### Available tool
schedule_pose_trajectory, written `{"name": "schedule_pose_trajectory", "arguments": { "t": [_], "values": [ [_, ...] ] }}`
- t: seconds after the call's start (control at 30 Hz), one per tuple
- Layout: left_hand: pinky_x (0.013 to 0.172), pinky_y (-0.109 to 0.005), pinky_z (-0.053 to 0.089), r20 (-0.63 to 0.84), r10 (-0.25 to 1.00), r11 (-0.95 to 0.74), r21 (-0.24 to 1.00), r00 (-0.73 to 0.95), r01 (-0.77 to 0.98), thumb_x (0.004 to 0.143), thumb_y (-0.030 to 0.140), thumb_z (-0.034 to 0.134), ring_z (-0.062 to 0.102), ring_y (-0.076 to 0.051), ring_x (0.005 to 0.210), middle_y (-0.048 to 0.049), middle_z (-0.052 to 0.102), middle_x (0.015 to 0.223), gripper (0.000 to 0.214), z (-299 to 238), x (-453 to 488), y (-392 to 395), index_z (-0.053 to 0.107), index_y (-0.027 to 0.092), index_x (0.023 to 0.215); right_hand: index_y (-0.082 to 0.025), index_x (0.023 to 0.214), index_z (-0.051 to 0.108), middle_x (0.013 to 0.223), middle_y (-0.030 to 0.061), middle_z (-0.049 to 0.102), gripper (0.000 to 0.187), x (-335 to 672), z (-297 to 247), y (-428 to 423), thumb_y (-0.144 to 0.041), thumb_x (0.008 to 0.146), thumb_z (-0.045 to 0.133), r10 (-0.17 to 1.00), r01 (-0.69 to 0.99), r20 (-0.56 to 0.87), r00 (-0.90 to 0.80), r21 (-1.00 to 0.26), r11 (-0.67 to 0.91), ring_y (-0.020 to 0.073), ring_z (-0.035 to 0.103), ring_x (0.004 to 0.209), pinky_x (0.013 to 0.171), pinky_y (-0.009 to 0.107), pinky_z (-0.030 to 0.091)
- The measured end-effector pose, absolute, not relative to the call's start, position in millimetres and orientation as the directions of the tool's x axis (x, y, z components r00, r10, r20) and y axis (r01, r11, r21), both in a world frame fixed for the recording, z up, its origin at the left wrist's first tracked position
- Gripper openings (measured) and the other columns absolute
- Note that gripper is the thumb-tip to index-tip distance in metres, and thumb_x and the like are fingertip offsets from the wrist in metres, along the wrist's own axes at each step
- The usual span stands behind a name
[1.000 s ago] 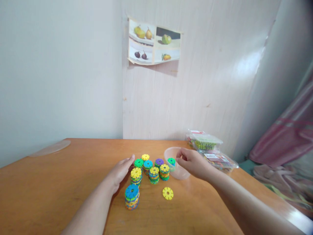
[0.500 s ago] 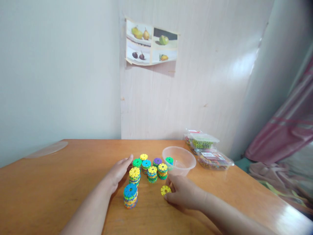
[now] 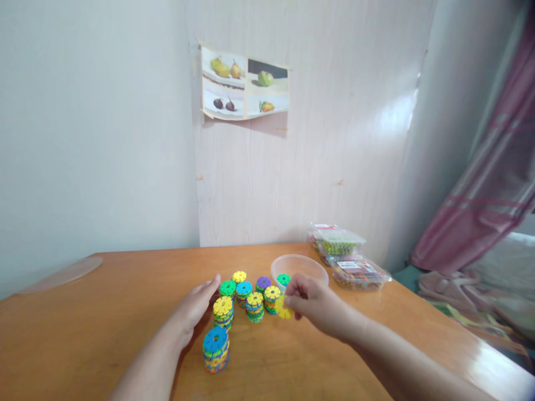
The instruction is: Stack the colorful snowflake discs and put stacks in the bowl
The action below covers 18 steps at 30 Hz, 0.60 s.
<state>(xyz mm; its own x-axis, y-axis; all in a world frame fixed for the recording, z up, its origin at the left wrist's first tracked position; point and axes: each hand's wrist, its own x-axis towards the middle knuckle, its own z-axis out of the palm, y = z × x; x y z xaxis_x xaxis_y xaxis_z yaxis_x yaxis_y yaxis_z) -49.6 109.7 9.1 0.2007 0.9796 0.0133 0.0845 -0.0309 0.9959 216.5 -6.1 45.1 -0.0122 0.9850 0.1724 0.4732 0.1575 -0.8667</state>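
Observation:
My right hand (image 3: 313,303) pinches a yellow notched plastic disc (image 3: 282,309), lifted above the table in front of the clear bowl. My left hand (image 3: 194,306) rests with fingers stretched out along the left side of the disc stacks; its far fingers are partly hidden, and I cannot tell if it touches a stack. Closest to me stands a tall stack topped in blue (image 3: 216,348). Behind it are a yellow-topped stack (image 3: 223,312), a green-topped stack (image 3: 228,288) and several more. A green-topped stack (image 3: 283,279) shows beside the bowl, near my right hand.
A clear plastic bowl (image 3: 320,272) stands behind my right hand. Lidded clear boxes (image 3: 361,274) of colourful pieces are piled at the back right. A flat translucent lid (image 3: 67,274) lies at the far left. The table's right edge borders heaped cloth (image 3: 443,281).
My right hand has raised the yellow disc off the table and moved it away from me, toward the bowl. The view has shifted slightly; my left hand stays beside the stacks.

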Motion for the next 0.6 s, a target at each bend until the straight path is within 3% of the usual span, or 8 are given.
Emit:
{"name": "schedule_pose_trajectory", "arguments": {
  "t": [0.1, 0.23, 0.37, 0.6],
  "values": [
    [0.098, -0.037, 0.047, 0.010, 0.973, -0.031, 0.996, 0.232, 0.087, 0.073, 0.069, 0.065, 0.063, -0.030, 0.115, -0.0115, 0.074, 0.114, 0.058, 8, -50, 110, 0.073, 0.017, 0.098, -0.018, 0.079, 0.056, 0.061, -0.0034, 0.058, 0.004, 233, 63, 19, -0.021, 0.077, 0.056, 0.966, 0.505, 0.235, 0.110, -0.850, 0.150, 0.0105, 0.056, 0.057, 0.053, 0.019, 0.040],
    [0.104, -0.040, 0.043, -0.008, 0.972, -0.011, 0.997, 0.233, 0.080, 0.072, 0.069, 0.066, 0.062, -0.030, 0.116, -0.0113, 0.074, 0.113, 0.057, 10, -50, 109, 0.073, 0.018, 0.098, -0.017, 0.080, 0.058, 0.059, -0.0027, 0.060, 0.004, 252, 66, 55, -0.019, 0.076, 0.057, 0.958, 0.586, 0.146, 0.246, -0.810, -0.027, 0.0087, 0.053, 0.051, 0.048, 0.018, 0.033],
    [0.107, -0.042, 0.040, 0.002, 0.976, -0.021, 0.996, 0.218, 0.083, 0.070, 0.069, 0.068, 0.060, -0.031, 0.119, -0.0127, 0.074, 0.111, 0.060, 11, -50, 109, 0.073, 0.017, 0.098, -0.016, 0.078, 0.061, 0.053, -0.0033, 0.060, 0.006, 257, 56, 76, -0.017, 0.074, 0.058, 0.965, 0.613, 0.071, 0.253, -0.784, -0.103, 0.0060, 0.042, 0.041, 0.044, 0.018, 0.028],
    [0.104, -0.041, 0.043, -0.005, 0.980, -0.020, 0.992, 0.201, 0.122, 0.067, 0.074, 0.067, 0.064, -0.031, 0.113, -0.0113, 0.075, 0.108, 0.062, 13, -50, 108, 0.072, 0.018, 0.095, -0.016, 0.076, 0.063, 0.056, -0.0007, 0.064, 0.006, 260, 45, 87, -0.017, 0.073, 0.058, 0.970, 0.660, 0.025, 0.241, -0.737, -0.145, 0.0079, 0.050, 0.047, 0.047, 0.017, 0.031]
  ]
}}
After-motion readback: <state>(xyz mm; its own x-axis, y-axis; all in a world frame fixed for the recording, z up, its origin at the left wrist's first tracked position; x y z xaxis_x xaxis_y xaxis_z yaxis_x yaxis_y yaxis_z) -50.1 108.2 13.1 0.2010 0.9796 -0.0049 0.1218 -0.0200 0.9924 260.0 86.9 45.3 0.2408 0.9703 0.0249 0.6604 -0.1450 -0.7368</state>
